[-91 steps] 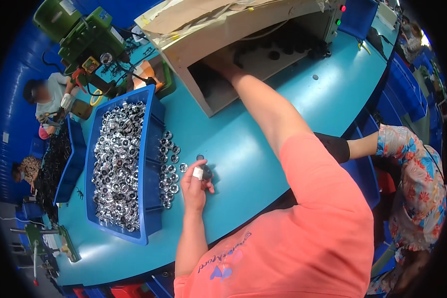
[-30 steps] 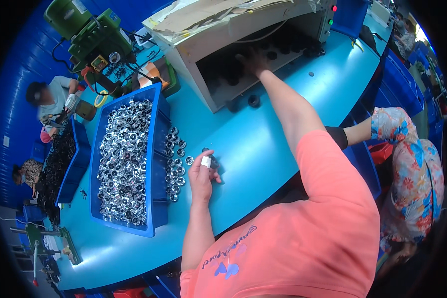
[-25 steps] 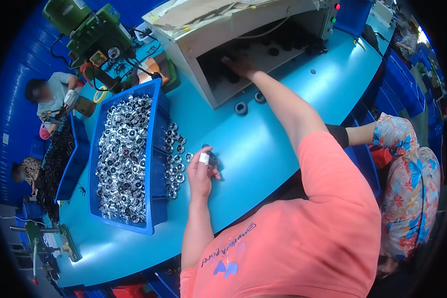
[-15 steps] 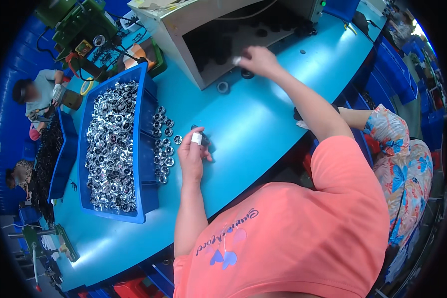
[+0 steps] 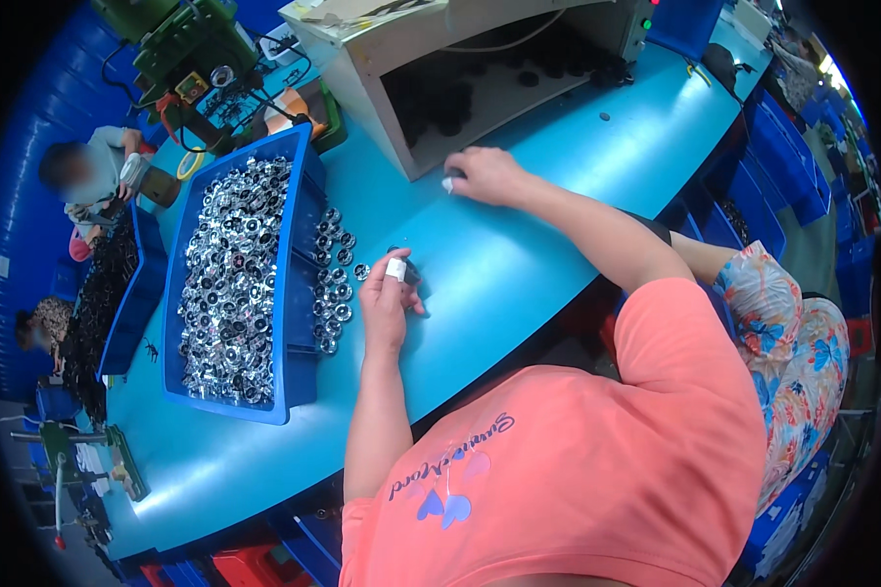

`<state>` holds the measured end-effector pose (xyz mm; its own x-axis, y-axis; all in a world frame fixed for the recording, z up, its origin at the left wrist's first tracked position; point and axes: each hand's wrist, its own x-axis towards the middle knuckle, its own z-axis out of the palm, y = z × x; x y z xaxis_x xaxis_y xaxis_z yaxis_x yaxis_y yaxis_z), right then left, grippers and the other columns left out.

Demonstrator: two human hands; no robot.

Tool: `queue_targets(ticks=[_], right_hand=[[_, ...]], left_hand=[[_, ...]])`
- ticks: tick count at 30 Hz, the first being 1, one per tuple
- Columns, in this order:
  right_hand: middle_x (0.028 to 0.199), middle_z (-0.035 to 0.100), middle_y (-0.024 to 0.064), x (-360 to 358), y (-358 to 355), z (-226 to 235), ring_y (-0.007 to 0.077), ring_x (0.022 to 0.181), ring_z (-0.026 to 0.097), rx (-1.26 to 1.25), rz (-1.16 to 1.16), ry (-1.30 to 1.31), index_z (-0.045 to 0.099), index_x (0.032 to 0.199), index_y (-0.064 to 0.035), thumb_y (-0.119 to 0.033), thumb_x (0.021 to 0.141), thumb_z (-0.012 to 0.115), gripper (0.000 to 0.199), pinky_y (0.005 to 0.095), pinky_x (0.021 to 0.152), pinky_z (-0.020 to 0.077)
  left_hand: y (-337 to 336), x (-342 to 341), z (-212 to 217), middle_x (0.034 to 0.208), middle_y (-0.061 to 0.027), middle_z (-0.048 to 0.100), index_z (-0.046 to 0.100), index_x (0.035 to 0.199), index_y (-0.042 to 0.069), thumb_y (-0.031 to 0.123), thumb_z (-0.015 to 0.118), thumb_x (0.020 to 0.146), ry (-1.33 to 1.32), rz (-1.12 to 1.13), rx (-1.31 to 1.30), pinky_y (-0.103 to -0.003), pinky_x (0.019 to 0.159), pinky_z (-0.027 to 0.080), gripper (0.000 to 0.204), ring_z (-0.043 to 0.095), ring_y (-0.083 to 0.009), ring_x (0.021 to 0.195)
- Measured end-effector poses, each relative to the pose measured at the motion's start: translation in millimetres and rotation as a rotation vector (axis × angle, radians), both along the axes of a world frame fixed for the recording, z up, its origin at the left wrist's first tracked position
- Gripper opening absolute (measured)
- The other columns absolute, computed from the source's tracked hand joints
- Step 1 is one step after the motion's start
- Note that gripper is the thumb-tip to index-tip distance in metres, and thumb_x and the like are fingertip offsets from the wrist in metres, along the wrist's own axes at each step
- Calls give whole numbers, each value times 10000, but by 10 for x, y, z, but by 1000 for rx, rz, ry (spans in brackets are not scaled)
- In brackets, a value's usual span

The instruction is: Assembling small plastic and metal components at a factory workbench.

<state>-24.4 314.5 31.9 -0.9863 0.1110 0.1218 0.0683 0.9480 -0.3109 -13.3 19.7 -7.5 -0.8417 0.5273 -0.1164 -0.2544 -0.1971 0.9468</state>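
Observation:
My left hand [image 5: 387, 298] is over the teal table, its fingers curled around a small dark part [image 5: 402, 262] that shows only in part. White tape wraps one of its fingers. Farther off, my right hand [image 5: 487, 177] is low at the front corner of the open-fronted white box [image 5: 401, 132]. Its fingers are bent together, a white wrap on one, and they hide whatever is between them. Several loose shiny silver rings with dark centres [image 5: 335, 293] lie left of my left hand, beside a blue bin [image 5: 282, 391] heaped with the same rings.
Dark round pieces [image 5: 529, 78] lie inside the white box. A green machine [image 5: 191, 73] stands at the back left. Another blue bin [image 5: 132, 303] has black parts beside it, with a co-worker [image 5: 93, 176] behind. Someone in floral trousers [image 5: 793, 333] sits at the right.
My right hand has come down and toward me from the box opening, over where a ring lay. My left hand keeps its hold. The view has shifted slightly.

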Motion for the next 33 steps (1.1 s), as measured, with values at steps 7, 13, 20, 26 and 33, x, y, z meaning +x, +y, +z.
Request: queue_targets(ticks=[7,13,20,26,33], right_hand=[[809,643,63,-507,232,251,152,650,549,-853,-318,-67,618,1308,-73,-461,968,577,517,286,556,436],[812,654,86,-748,284,70,167,590,581,-704,-388,-18,607,1200,-39,-445,976,545,469,313,557,465],[901,732,116,-620,312,-35,186,674,687,-575,-259,-39,636,1306,-31,-493,936,647,592,345,693,553],[919,734,111,-305,136,-299,179,740,687,-606,-208,240,701,1190,-32,-298,902,716,392,329,716,547],[928,697,123,-135,-290,-309,297,872,675,-332,32,375,714,1061,-65,-222,840,721,272,402,796,540]], left_hand=[[-4,-4,35,849,-98,642,631,1256,24,227,476,1065,5,-1,-9,-254,488,494,319,553,-104,604],[19,-16,88,843,-86,625,631,1253,19,225,487,1057,-7,-11,6,-252,497,496,319,548,-104,613],[4,-1,120,853,-86,619,637,1248,22,218,499,1049,-22,-7,23,-248,499,495,312,545,-103,617],[-65,-25,120,882,-115,638,587,1234,21,298,507,1060,-144,50,214,-284,535,482,336,550,-126,662],[-171,-116,101,889,-87,634,603,1200,33,309,542,1050,-221,100,449,-290,547,449,320,528,-125,686]])
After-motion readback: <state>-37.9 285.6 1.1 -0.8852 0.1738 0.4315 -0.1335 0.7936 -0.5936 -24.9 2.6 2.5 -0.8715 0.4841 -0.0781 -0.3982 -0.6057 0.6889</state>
